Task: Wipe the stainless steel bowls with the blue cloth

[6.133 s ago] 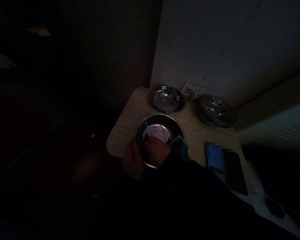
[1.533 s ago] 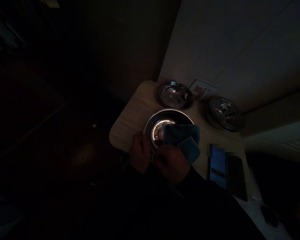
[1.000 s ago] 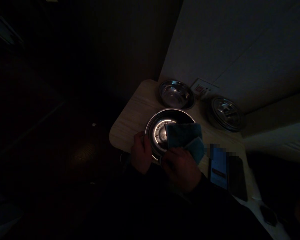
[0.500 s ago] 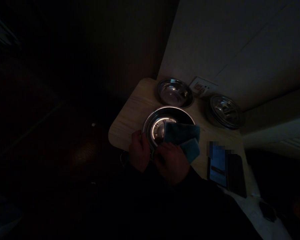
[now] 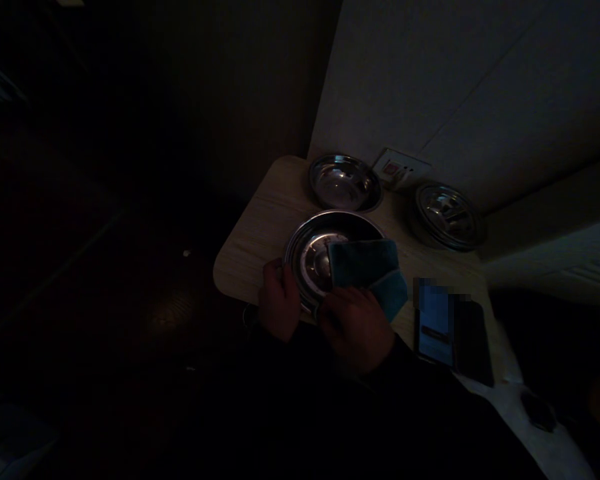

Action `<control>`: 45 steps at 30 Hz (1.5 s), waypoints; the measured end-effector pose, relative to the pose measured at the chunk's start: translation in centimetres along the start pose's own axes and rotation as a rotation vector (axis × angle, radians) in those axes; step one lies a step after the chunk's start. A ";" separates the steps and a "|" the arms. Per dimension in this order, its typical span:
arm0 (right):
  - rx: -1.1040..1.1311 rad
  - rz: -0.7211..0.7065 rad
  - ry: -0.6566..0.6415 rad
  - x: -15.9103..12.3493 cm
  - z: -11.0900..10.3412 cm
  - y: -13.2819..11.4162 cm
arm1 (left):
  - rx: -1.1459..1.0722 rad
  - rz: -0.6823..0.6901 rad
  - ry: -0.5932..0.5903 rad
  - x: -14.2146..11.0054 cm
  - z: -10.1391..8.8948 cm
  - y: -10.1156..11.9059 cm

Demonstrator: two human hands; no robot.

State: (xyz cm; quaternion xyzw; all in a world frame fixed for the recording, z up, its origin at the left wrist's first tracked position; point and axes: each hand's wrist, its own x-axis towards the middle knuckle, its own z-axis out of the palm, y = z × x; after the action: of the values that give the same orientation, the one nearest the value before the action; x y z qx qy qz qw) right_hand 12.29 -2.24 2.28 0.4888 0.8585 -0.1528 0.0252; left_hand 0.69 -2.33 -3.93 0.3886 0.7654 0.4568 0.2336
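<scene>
A shiny steel bowl (image 5: 316,261) sits near the front of a wooden table. My left hand (image 5: 279,301) grips its rim at the left, thumb on top. At the near right rim my right hand (image 5: 356,327) is closed on a teal cloth (image 5: 364,260). The cloth drapes over the right part of the bowl, covering some of its inside and rim. My right fingertips are partly hidden in the dim light.
Behind the bowl is a second steel bowl (image 5: 345,183). Stacked steel dishes (image 5: 447,217) stand at the back right near a wall socket (image 5: 400,167). A phone with a lit screen (image 5: 435,333) lies on the table (image 5: 250,247) at the right.
My right hand has slid a little to the right along the bowl's rim with the cloth. My left hand keeps its hold on the rim.
</scene>
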 end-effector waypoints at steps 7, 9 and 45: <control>0.019 -0.011 -0.024 0.1 0.0 0.4 | 0.013 -0.023 0.003 -0.3 0.1 -0.1; 0.027 -0.003 -0.029 0.1 0.0 0.6 | 0.010 -0.019 0.020 -0.5 0.1 -0.1; -0.102 -0.099 0.019 -0.5 -0.4 0.6 | -0.014 -0.026 -0.021 0.0 0.2 -0.1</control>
State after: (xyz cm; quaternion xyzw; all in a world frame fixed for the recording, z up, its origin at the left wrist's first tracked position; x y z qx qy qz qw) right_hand 13.12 -2.31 2.58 0.4452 0.8885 -0.1054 0.0345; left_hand 0.82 -2.26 -4.14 0.3816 0.7646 0.4550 0.2505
